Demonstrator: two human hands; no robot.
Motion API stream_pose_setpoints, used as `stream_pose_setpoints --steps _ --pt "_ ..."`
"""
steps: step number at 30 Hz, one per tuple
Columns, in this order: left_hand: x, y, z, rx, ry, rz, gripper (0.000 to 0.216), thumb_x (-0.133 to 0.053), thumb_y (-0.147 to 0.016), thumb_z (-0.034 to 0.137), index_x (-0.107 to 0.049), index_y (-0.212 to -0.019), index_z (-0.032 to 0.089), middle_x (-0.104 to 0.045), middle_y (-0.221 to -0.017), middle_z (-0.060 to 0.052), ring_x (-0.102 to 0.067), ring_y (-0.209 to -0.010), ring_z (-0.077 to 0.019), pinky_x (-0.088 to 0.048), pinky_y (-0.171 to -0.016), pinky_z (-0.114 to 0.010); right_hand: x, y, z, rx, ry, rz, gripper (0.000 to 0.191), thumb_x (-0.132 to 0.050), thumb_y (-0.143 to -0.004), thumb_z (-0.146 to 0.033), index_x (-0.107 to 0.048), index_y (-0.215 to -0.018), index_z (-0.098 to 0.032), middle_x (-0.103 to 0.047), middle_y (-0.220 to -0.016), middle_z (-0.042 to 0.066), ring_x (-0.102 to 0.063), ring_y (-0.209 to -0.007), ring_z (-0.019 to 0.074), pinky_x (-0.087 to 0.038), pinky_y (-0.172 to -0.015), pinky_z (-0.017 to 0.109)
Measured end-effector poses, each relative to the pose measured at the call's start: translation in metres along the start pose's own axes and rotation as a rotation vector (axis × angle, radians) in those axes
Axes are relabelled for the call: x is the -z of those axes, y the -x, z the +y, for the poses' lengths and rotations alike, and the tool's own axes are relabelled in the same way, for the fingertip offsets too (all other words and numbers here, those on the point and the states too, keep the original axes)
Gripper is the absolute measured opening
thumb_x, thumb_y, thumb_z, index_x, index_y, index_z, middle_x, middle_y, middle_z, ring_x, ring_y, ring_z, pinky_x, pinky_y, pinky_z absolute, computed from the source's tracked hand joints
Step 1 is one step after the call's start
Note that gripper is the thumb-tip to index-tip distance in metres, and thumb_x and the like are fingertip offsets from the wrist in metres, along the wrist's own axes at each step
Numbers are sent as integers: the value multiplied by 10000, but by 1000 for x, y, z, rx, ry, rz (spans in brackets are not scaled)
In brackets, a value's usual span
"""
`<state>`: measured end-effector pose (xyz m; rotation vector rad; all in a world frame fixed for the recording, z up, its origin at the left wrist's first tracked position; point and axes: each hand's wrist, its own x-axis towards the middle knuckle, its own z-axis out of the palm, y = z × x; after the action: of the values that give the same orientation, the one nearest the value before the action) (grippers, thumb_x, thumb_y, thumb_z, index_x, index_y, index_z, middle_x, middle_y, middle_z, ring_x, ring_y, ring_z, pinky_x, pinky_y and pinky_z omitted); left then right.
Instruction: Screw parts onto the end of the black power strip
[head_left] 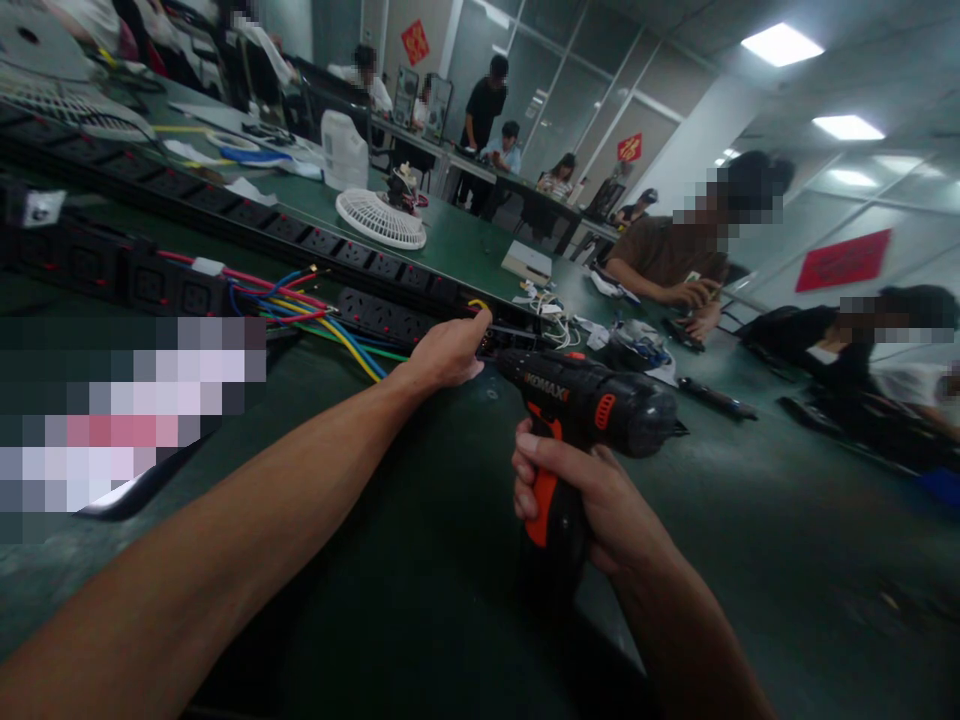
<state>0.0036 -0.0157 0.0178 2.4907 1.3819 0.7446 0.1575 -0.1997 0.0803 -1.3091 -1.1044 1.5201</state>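
Observation:
My right hand [577, 470] is wrapped round the grip of a black and orange cordless drill [585, 395], its nose pointing left. Close to that nose, my left hand [450, 350] is closed at the right part of a black power strip [386, 318]; its fingertips are partly hidden. A short yellow wire [480, 305] shows just above its thumb. To its left, red, blue, yellow and green wires [300, 300] come out beside a black row of sockets [157, 280]. Behind runs another long black power strip [247, 212].
A white fan grille [382, 218] and a white plastic jug [345, 150] stand behind the strips. White cables [551, 310] lie at the centre right. A blurred-out bright object [142, 430] is at left. A co-worker in a brown shirt [652, 260] works across the green table [750, 500].

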Motion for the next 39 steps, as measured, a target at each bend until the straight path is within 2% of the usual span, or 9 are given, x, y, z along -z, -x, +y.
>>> stream_pose_setpoints --steps 8,14,21,29,39 --pt "0 0 1 6 14 11 443 -638 -894 278 -478 -1300 203 -729 -1175 -136 -700 -1082 -284 -535 -928 -385 0 -1 -1 1 22 -4 304 -837 -822 -394 -666 -981 -199 -645 -731 -24 -596 -508 123 -500 -470 257" --pt "0 0 0 -7 0 9 458 -652 -878 258 -477 -1297 192 -729 -1178 -146 -698 -1088 -291 -536 -926 -387 1 -1 -3 -5 17 -12 291 -844 -817 -386 -651 -937 -204 -618 -686 -41 -592 -508 123 -499 -482 259" --pt "1 0 1 20 15 -6 466 -654 -879 260 -476 -1306 209 -722 -1216 -135 -687 -1123 -280 -528 -953 -376 -1 0 -1 -13 8 1 299 -842 -818 -388 -665 -976 -207 -640 -706 -32 -591 -501 122 -495 -464 254" --pt "1 1 0 -7 5 15 454 -644 -879 256 -485 -1299 193 -735 -1167 -144 -704 -1082 -301 -538 -916 -393 1 0 -1 3 6 -13 284 -838 -831 -379 -648 -943 -201 -622 -678 -43 -596 -505 122 -504 -489 258" --pt "1 0 1 10 0 6 433 -642 -888 269 -477 -1283 204 -738 -1162 -133 -708 -1063 -282 -539 -901 -376 0 1 -1 8 16 -13 285 -839 -831 -384 -659 -951 -199 -621 -676 -43 -594 -509 118 -496 -487 248"
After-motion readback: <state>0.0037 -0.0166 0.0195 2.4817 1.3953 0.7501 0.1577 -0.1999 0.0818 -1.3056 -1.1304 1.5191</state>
